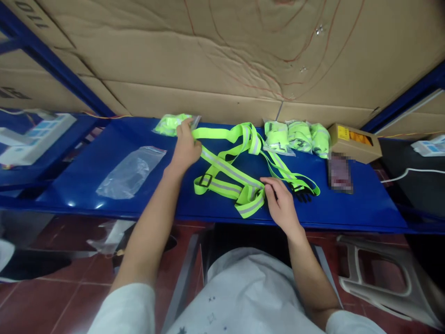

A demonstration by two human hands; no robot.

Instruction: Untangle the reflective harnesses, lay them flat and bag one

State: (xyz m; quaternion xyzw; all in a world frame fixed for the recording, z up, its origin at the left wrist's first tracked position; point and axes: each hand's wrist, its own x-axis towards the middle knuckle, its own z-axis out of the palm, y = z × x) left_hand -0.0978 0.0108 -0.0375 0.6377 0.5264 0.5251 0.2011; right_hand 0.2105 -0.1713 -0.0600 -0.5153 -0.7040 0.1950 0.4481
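A neon yellow-green reflective strap harness with grey stripes lies loosely spread on the blue table. My left hand is closed on a band at its left end. At the lower right part, my right hand pinches the strap beside a bunched loop. A black slider buckle sits on the left loop. Just past my right hand lies a black clip buckle. Behind my left hand is a bagged neon harness, partly covered by my fingers.
An empty clear plastic bag lies at the left of the blue table. Several bagged harnesses line the back right, beside a cardboard box and a blurred-out dark object. Cardboard covers the wall behind.
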